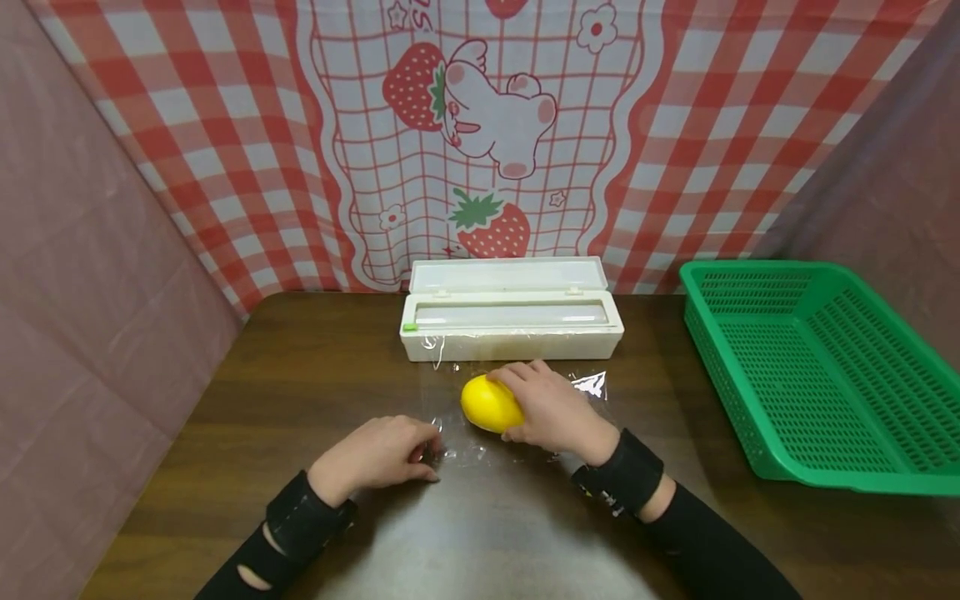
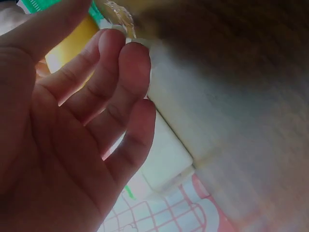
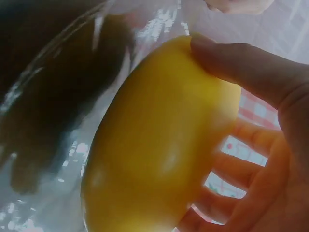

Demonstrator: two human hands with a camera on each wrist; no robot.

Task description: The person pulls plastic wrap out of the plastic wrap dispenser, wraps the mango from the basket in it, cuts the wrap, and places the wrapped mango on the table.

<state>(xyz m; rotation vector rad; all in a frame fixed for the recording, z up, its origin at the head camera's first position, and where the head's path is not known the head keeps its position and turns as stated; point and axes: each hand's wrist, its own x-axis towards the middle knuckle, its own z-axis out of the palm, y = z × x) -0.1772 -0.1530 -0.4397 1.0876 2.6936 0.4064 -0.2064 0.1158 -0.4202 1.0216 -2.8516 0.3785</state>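
My right hand (image 1: 555, 408) grips a smooth yellow oval fruit (image 1: 483, 406), thumb on one side and fingers on the other. Up close in the right wrist view, the fruit (image 3: 154, 145) fills the middle, with the thumb over its upper end. Beneath it a sheet of clear plastic wrap (image 1: 468, 454) is spread on the table, running out from the white wrap dispenser (image 1: 517, 346). At the sheet's left edge is my left hand (image 1: 378, 454), fingers loosely bent. The left wrist view shows its fingers (image 2: 133, 67) relaxed and apart from the thumb, with shiny wrap beyond their tips.
The dispenser's lid (image 1: 510, 273) stands raised at the back, showing the roll inside. To the right is a green plastic basket (image 1: 750, 442) on the dark wooden table (image 1: 247, 433). A red-checked cloth (image 1: 247, 125) hangs behind.
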